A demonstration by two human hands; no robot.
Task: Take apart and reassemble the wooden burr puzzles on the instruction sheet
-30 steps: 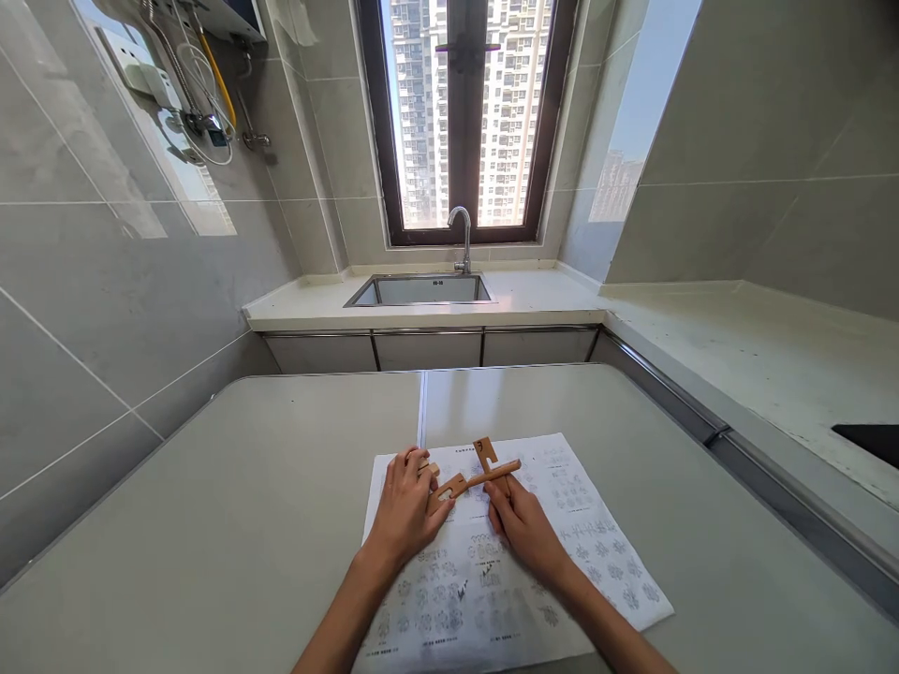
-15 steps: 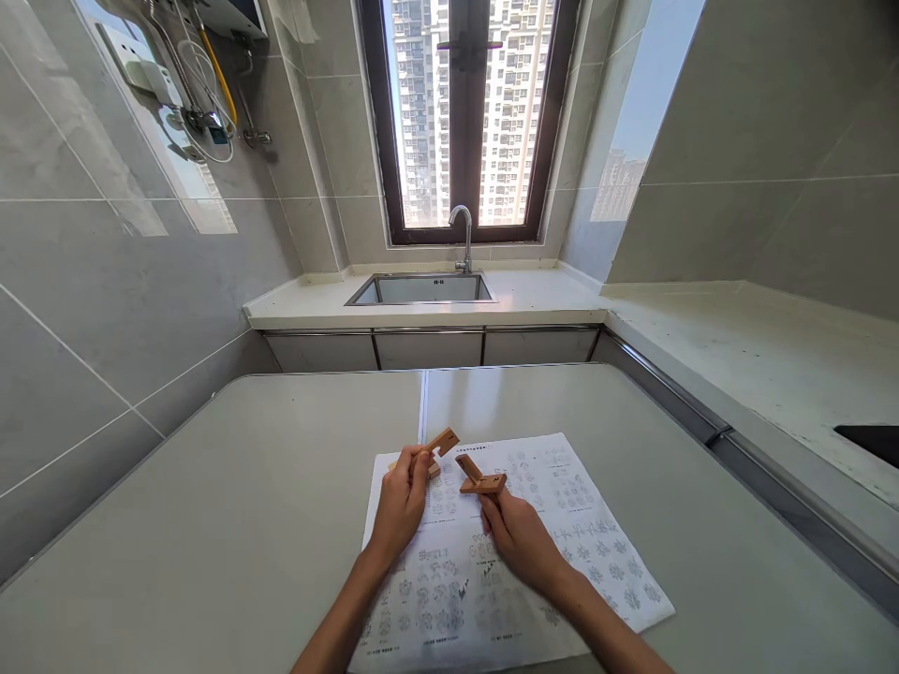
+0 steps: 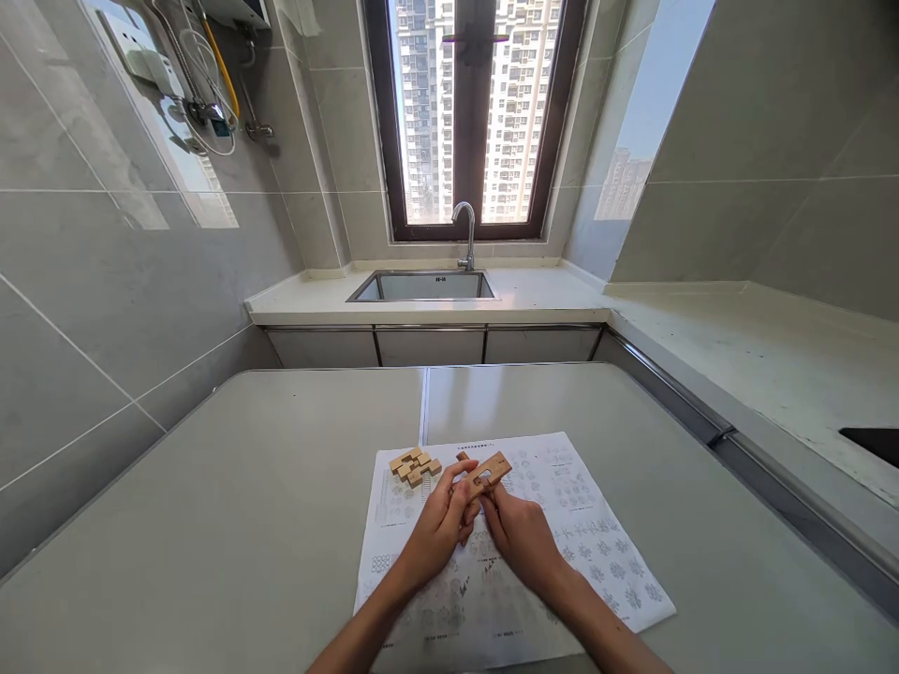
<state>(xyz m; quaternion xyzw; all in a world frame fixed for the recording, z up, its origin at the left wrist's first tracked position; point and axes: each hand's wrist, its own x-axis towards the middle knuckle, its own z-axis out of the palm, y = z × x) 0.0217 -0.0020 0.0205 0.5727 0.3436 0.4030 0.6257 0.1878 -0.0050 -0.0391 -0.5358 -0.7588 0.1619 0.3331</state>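
Observation:
My left hand [image 3: 444,520] is closed on a flat wooden puzzle piece [image 3: 497,467] with a cut-out slot, its free end pointing up to the right. My right hand [image 3: 523,534] grips wooden puzzle pieces from below, at the same spot; they are mostly hidden behind the left hand's piece, with a small end showing at the upper left. The pieces in both hands overlap, but whether they interlock I cannot tell. Just beyond the left hand, several paler notched wooden blocks [image 3: 414,466] lie grouped on a printed instruction sheet [image 3: 590,562], under both hands.
The sheet lies on a pale table [image 3: 211,505]. Past its far edge stands a counter [image 3: 548,290] with a sink [image 3: 421,286] and a faucet [image 3: 468,239] below a window. Another counter [image 3: 787,356] runs along the right, and a tiled wall [image 3: 175,271] rises on the left.
My left hand has moved right and toward me, bringing its wooden piece over those in my right hand. The pale blocks behind it are now uncovered. My right hand stays nearly in place.

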